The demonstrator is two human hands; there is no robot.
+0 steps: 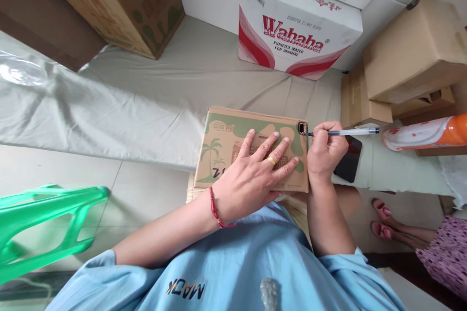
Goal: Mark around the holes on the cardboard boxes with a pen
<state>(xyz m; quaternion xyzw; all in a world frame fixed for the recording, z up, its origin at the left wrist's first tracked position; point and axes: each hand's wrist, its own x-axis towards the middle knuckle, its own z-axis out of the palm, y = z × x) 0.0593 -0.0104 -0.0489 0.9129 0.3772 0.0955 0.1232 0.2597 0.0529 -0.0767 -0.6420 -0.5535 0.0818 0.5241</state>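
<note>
A small brown cardboard box (226, 115) with green print and palm trees lies before me, close to my body. My left hand (251, 172) rests flat on its top face, fingers spread, covering part of the print. In my right hand (326, 150), closed beside the box's right edge, is a clear-barrelled pen (352, 131). The pen points left, its tip at a dark, roughly square mark (302, 128) in the box's upper right corner. Whether that mark is ink or a hole I cannot tell. A dark phone (349, 160) lies just right of my right hand.
A Wahaha water carton (299, 29) stands at the back of the cloth-covered surface (146, 107). Brown boxes (412, 48) are stacked at right, near an orange-capped bottle (419, 133). More cartons (146, 5) stand back left. A green stool (83, 199) is at left; another person's feet (382, 218) show at right.
</note>
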